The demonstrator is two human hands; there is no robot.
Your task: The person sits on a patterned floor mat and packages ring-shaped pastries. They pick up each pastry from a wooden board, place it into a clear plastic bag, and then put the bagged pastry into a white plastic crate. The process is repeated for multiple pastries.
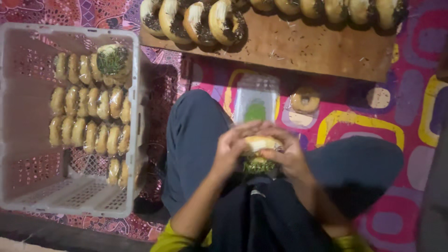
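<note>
My left hand [232,148] and my right hand [290,156] both grip one doughnut [259,144] over my lap; its underside carries green sprinkles, and clear wrapping seems to surround it. Just beyond my hands a stack of clear plastic bags [256,102] lies on the patterned mat. A single plain doughnut [305,99] rests on a clear wrapper to the right of the bags.
A white plastic crate [28,191] at the left holds several rows of wrapped doughnuts [88,123]. A wooden board [317,49] at the top carries a row of chocolate-sprinkled doughnuts [196,22]. My crossed legs in dark trousers [196,140] fill the middle.
</note>
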